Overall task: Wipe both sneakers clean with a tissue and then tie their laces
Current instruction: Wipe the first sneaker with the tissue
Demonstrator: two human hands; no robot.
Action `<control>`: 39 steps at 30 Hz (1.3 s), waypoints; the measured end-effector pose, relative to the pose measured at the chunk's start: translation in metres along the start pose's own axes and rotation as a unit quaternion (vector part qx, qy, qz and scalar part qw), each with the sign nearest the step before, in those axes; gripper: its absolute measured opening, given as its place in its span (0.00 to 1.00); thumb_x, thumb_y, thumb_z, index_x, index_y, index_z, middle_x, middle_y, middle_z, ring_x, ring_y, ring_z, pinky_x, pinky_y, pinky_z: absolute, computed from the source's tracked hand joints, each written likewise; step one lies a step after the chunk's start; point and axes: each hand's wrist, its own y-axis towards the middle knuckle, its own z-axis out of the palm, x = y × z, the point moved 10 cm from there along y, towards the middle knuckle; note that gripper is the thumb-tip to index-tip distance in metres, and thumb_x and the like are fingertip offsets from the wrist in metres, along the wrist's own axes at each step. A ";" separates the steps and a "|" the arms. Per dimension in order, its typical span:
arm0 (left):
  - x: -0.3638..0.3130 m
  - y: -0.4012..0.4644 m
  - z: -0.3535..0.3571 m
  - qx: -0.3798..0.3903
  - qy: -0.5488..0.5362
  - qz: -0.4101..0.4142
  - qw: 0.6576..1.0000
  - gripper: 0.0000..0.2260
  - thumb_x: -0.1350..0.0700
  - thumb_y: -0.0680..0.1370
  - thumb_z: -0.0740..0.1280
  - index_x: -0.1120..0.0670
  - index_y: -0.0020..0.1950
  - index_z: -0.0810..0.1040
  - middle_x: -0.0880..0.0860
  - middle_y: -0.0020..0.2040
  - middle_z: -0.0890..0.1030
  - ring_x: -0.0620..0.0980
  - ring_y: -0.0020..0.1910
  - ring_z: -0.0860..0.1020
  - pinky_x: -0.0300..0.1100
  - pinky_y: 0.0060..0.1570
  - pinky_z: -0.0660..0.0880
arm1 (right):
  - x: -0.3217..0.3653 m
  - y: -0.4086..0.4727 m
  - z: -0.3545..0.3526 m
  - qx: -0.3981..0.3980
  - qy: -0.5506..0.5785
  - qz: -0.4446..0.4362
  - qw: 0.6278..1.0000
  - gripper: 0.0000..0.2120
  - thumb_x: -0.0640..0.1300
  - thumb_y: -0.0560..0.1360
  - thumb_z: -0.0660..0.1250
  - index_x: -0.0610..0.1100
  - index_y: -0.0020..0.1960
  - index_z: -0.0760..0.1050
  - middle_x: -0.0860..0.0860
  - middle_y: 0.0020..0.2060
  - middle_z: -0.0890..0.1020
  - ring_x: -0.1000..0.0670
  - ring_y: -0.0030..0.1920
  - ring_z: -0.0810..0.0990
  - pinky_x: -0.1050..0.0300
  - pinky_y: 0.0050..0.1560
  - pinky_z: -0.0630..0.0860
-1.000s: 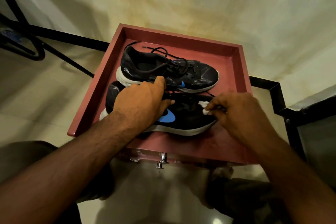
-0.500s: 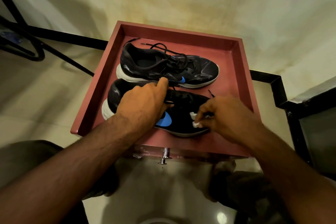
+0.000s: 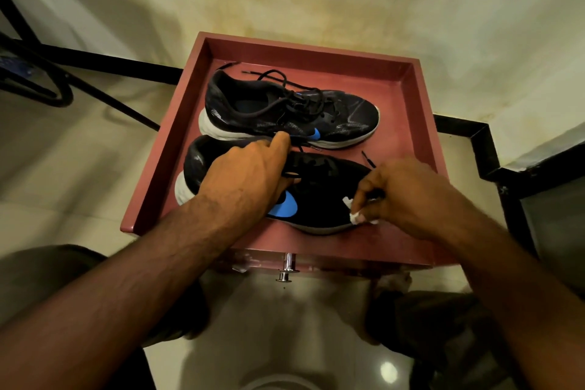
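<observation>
Risk: we judge the tissue (image 3: pixel 356 216), a small wad, could shred or slip against the sole edge, since our grip on it is only fingertip-deep.
Risk: loose laces (image 3: pixel 278 81) could snag under our left hand (image 3: pixel 250 177).
Near sneaker (image 3: pixel 319 196): black, blue side mark, pale sole; lies in the red tray (image 3: pixel 421 123), on its front half.
Far sneaker (image 3: pixel 285 108): same make, untied; just behind the near one, toward the tray's back wall.
Left hand: we press it closed over the near sneaker's collar, steadying it.
Right hand (image 3: pixel 408 196): we pinch the tissue at the toe's side.
</observation>
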 end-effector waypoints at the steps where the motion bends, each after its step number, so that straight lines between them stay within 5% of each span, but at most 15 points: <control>1: 0.000 0.001 0.000 0.001 0.005 0.000 1.000 0.22 0.41 0.80 0.65 0.52 0.66 0.66 0.54 0.59 0.80 0.63 0.53 0.82 0.54 0.44 0.77 | 0.007 0.002 0.004 -0.019 0.025 -0.011 0.999 0.05 0.49 0.70 0.81 0.55 0.44 0.87 0.63 0.39 0.84 0.65 0.42 0.81 0.70 0.42 0.72; 7: 0.000 -0.001 0.001 0.005 0.002 0.009 1.000 0.21 0.41 0.79 0.65 0.52 0.66 0.66 0.54 0.59 0.80 0.62 0.53 0.82 0.55 0.44 0.78 | 0.054 0.018 0.027 -0.054 0.000 -0.085 0.995 0.05 0.46 0.74 0.77 0.54 0.48 0.87 0.59 0.48 0.83 0.53 0.51 0.82 0.63 0.48 0.77; 12: 0.002 -0.002 0.001 -0.006 -0.010 0.004 1.000 0.21 0.40 0.80 0.65 0.51 0.65 0.66 0.53 0.58 0.80 0.63 0.53 0.81 0.54 0.43 0.76 | -0.006 0.006 -0.008 0.009 -0.037 0.031 0.999 0.06 0.49 0.69 0.81 0.52 0.45 0.88 0.56 0.39 0.87 0.58 0.41 0.83 0.65 0.40 0.74; 15: 0.000 -0.001 0.003 -0.004 0.013 0.002 1.000 0.22 0.40 0.80 0.65 0.51 0.67 0.65 0.54 0.58 0.80 0.62 0.52 0.82 0.53 0.42 0.75 | 0.003 0.005 -0.004 -0.015 -0.016 0.004 1.000 0.05 0.50 0.70 0.81 0.53 0.44 0.87 0.61 0.37 0.84 0.64 0.39 0.80 0.70 0.37 0.69; 19: 0.000 -0.001 0.004 0.006 0.013 -0.001 1.000 0.22 0.41 0.80 0.65 0.51 0.67 0.65 0.55 0.59 0.80 0.62 0.53 0.82 0.53 0.42 0.76 | 0.047 0.015 0.035 0.006 0.095 -0.055 0.994 0.06 0.46 0.70 0.80 0.54 0.46 0.87 0.59 0.42 0.86 0.61 0.43 0.83 0.64 0.45 0.79; 28: -0.003 -0.006 -0.001 -0.005 0.012 0.003 1.000 0.23 0.40 0.80 0.64 0.51 0.68 0.65 0.54 0.58 0.79 0.63 0.52 0.82 0.56 0.45 0.79 | -0.014 0.002 0.003 0.045 -0.098 0.026 0.994 0.06 0.46 0.69 0.82 0.54 0.41 0.87 0.59 0.40 0.86 0.59 0.42 0.84 0.66 0.43 0.77; 31: -0.004 -0.005 -0.001 -0.007 0.037 0.006 0.999 0.23 0.40 0.81 0.64 0.52 0.68 0.65 0.55 0.59 0.79 0.64 0.52 0.82 0.56 0.45 0.80 | -0.014 -0.002 0.006 0.024 -0.083 -0.008 0.996 0.05 0.46 0.70 0.81 0.54 0.42 0.87 0.61 0.39 0.86 0.60 0.40 0.84 0.69 0.40 0.77; 35: -0.005 -0.003 0.000 -0.005 0.046 0.006 0.999 0.23 0.41 0.82 0.63 0.52 0.70 0.64 0.55 0.59 0.79 0.63 0.51 0.82 0.55 0.44 0.79 | -0.011 -0.010 -0.004 -0.010 0.125 -0.034 0.992 0.03 0.49 0.71 0.80 0.54 0.44 0.87 0.58 0.38 0.87 0.61 0.37 0.84 0.68 0.38 0.78; 39: -0.005 -0.003 -0.002 -0.010 0.032 0.011 0.999 0.22 0.40 0.81 0.63 0.52 0.69 0.65 0.55 0.58 0.79 0.62 0.51 0.82 0.54 0.43 0.79 | -0.018 -0.006 -0.029 -0.135 0.040 -0.010 0.990 0.04 0.49 0.73 0.79 0.55 0.46 0.86 0.59 0.40 0.85 0.62 0.41 0.81 0.71 0.37 0.72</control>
